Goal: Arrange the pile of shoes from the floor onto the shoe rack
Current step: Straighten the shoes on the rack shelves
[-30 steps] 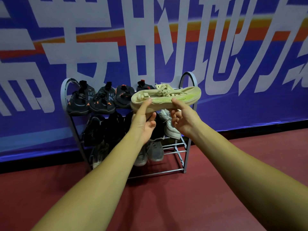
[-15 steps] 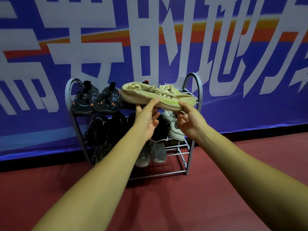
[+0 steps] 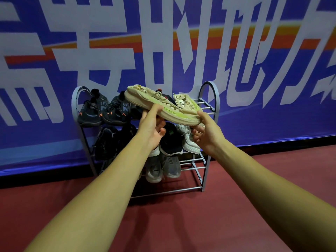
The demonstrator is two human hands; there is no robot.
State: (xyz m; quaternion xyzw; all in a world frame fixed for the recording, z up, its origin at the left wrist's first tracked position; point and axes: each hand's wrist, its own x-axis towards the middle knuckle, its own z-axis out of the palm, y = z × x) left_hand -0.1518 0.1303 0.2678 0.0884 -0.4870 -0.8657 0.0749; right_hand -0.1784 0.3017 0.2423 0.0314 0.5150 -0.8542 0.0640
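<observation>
A beige sneaker with a yellow-green stripe [image 3: 160, 104] is held in front of the top shelf of the grey metal shoe rack [image 3: 209, 106], tilted with its left end raised. My left hand [image 3: 151, 128] supports it from below near the middle. My right hand [image 3: 205, 131] grips its lower right end. A matching beige sneaker [image 3: 185, 102] lies on the top shelf just behind it. Two dark grey sneakers with orange marks [image 3: 105, 110] sit on the left of that shelf.
The rack stands against a blue banner wall [image 3: 272, 88] on a red floor [image 3: 181, 224]. Dark shoes [image 3: 109, 142] and a white shoe [image 3: 190, 142] fill the middle shelf; grey sneakers [image 3: 163, 168] sit on the lower one. Bare bars show at the right of each shelf.
The beige sneaker has tipped from nearly level to slanted, its left end rising and shifting left while the right end dropped. Both hands kept hold of it.
</observation>
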